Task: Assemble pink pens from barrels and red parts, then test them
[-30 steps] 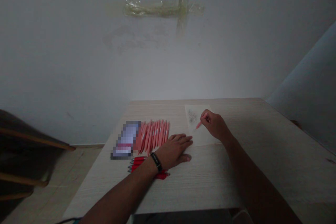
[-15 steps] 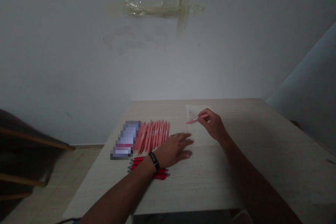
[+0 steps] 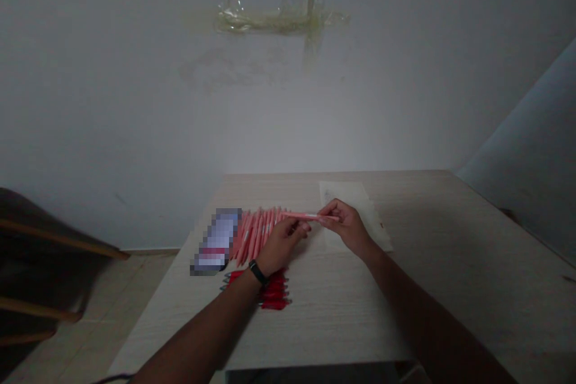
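A slim pink plastic pen is now crossing between the hands, lying level above a pale wood-grain table. The right hand has brought it left off a white paper sheet, its fingers pinching the near end. The left hand is reaching in, fingers curled narrowly, seemingly touching the far end, just beside a fanned row of pink pens.

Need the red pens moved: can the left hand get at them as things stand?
Probably yes: the left hand sits just beyond the red pens, its wrist partly over them, and nothing else lies between.
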Demonstrator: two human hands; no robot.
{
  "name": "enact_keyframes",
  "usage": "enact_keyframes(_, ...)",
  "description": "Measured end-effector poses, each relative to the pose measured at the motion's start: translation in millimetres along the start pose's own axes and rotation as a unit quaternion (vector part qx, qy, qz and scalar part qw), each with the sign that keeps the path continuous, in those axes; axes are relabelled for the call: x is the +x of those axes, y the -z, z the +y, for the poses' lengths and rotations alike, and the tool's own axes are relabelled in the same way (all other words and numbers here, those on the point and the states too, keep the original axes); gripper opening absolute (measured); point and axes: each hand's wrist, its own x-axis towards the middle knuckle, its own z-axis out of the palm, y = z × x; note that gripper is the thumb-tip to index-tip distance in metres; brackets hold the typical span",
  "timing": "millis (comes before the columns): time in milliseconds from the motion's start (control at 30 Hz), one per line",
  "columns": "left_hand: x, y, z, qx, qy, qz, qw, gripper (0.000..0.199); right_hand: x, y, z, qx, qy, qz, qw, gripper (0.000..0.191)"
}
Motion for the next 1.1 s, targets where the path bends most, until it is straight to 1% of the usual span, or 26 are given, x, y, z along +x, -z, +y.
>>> enact_keyframes(67, 2, 0.6, -3, -0.028, 0.005, 0.013, 1.0, 0.036, 0, -2, 0, -0.005, 0.003, 0.0, 1.0, 0.029)
enact_keyframes(167, 4, 0.4, -5, -0.076, -0.002, 0.004, 0.997, 0.035, 0, -2, 0, -0.009, 0.0, 0.002, 1.0, 0.03)
enact_keyframes(333, 4, -0.5, -2, -0.14, -0.004, -0.002, 0.99, 0.034, -1, -5, 1, -0.013, -0.006, -0.013, 1.0, 0.03)
enact_keyframes(433, 3, -0.5, 1, -0.169, 0.002, 0.004, 0.986, 0.035, -1, -7, 3, -0.017, -0.005, -0.025, 1.0, 0.03)
enact_keyframes(600, 3, 1.8, 5, -0.2, 0.016, 0.038, 0.979, 0.03, 0, -1, 5, -0.046, 0.014, -0.025, 0.999, 0.023)
enact_keyframes(733, 5, 5.9, 5, -0.224, 0.03, 0.072, 0.971, 0.027, 1, 7, 2, -0.055, 0.01, -0.012, 0.998, 0.018)
enact_keyframes(900, 6, 8.9, 3, -0.25, 0.039, 0.076, 0.965, 0.027, 3, 10, 0, -0.09, 0.017, -0.012, 0.996, 0.014)
enact_keyframes(1100, 5, 8.8, 3, -0.247, 0.039, 0.068, 0.966, 0.025, 4, 12, 4, -0.109, 0.023, -0.027, 0.993, 0.018)
